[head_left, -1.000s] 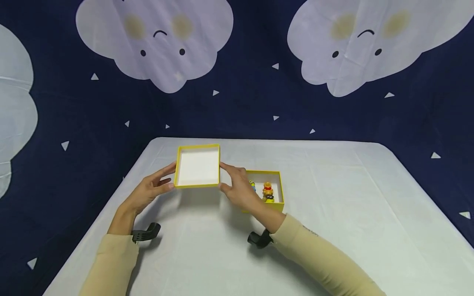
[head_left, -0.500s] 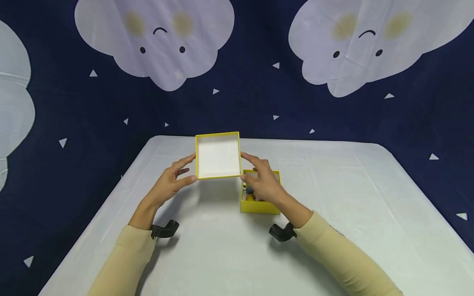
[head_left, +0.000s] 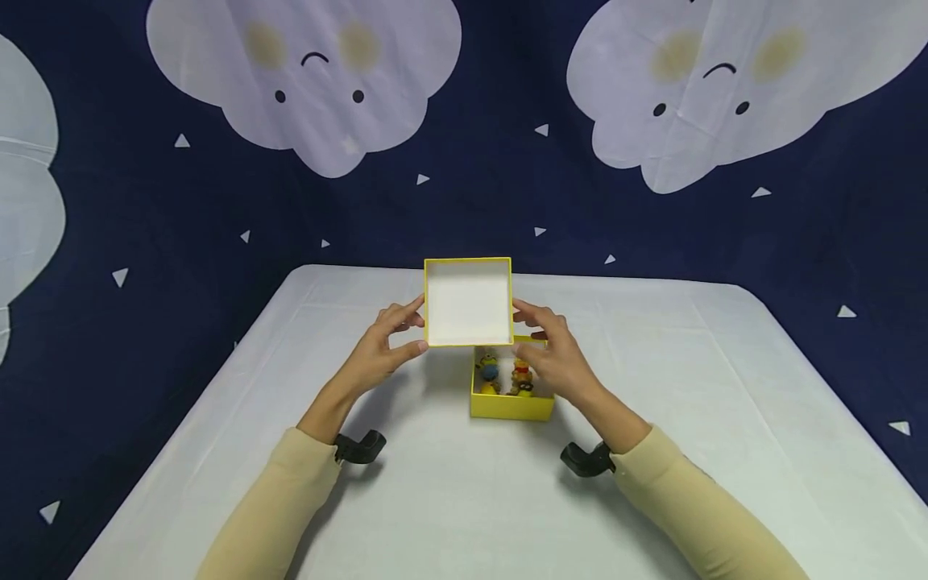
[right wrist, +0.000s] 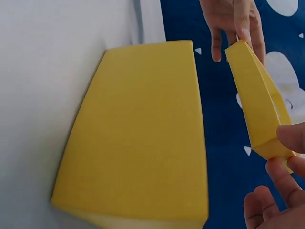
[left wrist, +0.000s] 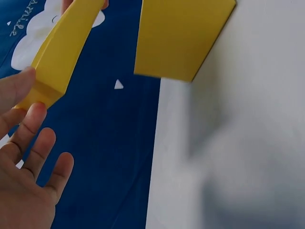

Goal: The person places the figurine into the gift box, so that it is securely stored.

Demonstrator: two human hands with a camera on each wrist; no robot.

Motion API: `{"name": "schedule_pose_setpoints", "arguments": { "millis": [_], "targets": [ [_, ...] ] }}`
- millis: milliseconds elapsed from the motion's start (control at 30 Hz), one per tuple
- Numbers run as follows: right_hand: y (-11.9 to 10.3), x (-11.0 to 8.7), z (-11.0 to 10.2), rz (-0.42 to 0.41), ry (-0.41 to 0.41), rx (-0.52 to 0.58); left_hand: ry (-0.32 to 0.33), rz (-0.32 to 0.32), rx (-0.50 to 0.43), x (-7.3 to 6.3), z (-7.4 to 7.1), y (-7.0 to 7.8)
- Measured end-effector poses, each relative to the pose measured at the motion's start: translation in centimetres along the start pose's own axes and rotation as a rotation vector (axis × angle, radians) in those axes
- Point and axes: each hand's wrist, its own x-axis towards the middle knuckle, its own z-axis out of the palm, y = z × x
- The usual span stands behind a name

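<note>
My left hand (head_left: pixel 371 359) and right hand (head_left: pixel 564 361) pinch a square yellow box lid (head_left: pixel 468 303) by its opposite sides. It is raised and tilted, its white inside facing me. Below its lower edge, the yellow box (head_left: pixel 511 408) stands uncovered on the table, its back part partly hidden by the lid and my right hand. Inside are small toy figures: a yellow-and-blue one (head_left: pixel 489 368) at left and an orange bear with a red scarf (head_left: pixel 522 372) at right. In the right wrist view, the box's yellow wall (right wrist: pixel 138 133) stands close by, left of the lid (right wrist: pixel 252 95).
A white cloth covers the table (head_left: pixel 464 507). Behind it hangs a dark blue curtain (head_left: pixel 500 201) printed with pale clouds and small triangles. Black wrist mounts (head_left: pixel 360 447) sit at both cuffs of the beige sleeves.
Both hands have carried the lid rightward and first slightly upward, from left of the box to just above and behind it. The box stays put, and its figures show again below the lid.
</note>
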Motion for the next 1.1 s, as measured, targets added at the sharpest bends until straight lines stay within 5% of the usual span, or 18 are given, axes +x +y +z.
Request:
{"name": "schedule_pose_setpoints", "arguments": {
  "millis": [167,433,567,1100],
  "targets": [
    [0.7,-0.3,-0.7,0.017,0.02,0.05,-0.009,-0.006,-0.025,0.3,0.9,1.7],
    [1.2,-0.5,-1.8,0.071,0.083,0.088,0.029,-0.077,-0.016,1.6,2.5,-0.6],
    [1.4,-0.7,-2.3,0.124,0.103,0.101,0.025,-0.134,-0.037,2.1,3.2,-0.7],
    [2.8,-1.5,-2.8,0.203,0.182,0.204,0.034,-0.169,-0.12,2.6,5.4,-0.7]
  ]
}}
